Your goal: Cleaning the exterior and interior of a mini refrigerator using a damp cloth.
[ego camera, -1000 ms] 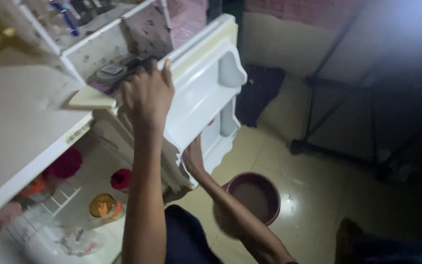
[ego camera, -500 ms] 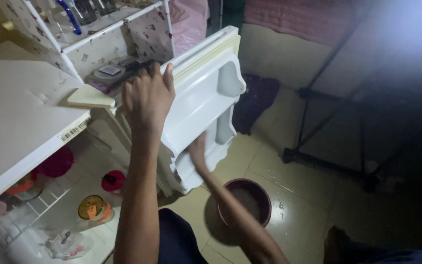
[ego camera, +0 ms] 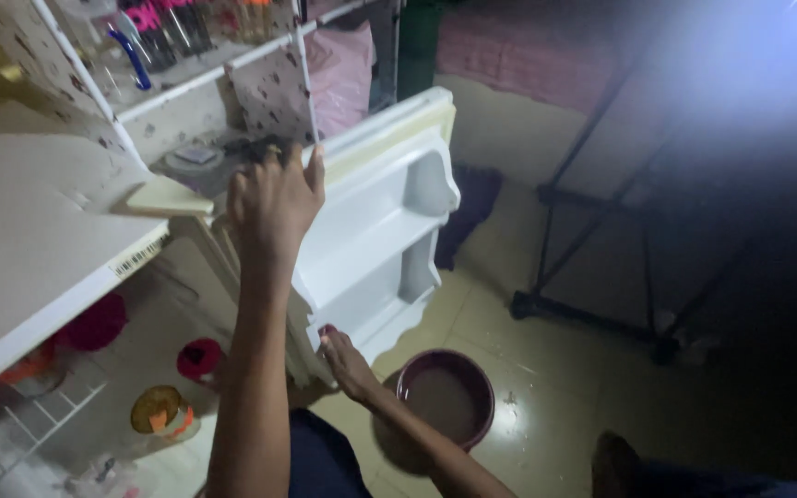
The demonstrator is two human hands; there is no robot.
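So the left hand [ego camera: 272, 205] is wrapped over the top edge of the small white fridge door [ego camera: 375, 221], fingers curled over the far side and thumb sticking up along the near side, so the door is properly gripped up there; the forearm is stretched straight up from the bottom of the view, wrist more or less in line with it; the right hand [ego camera: 345, 358] is kept low at the bottom corner of the same door, fingers laid against the lower edge, loose rather than clenched, and whether anything is actually pinched there can't be made out; that arm is run in from the lower right, elbow bent. The door itself is swung wide open, inner side shown, with moulded white shelves and a pale yellowish strip along the top; it's hung off the fridge cabinet [ego camera: 39, 249], whose flat top is seen on the left. Inside, a wire shelf [ego camera: 39, 420] can be seen with a gold-lidded jar [ego camera: 160, 410] and a red lid [ego camera: 197, 358] near it. On the tiled floor just beside the right hand, a dark red basin [ego camera: 445, 398] with cloudy water is parked; a black stand [ego camera: 592, 277] is set well apart, further right.
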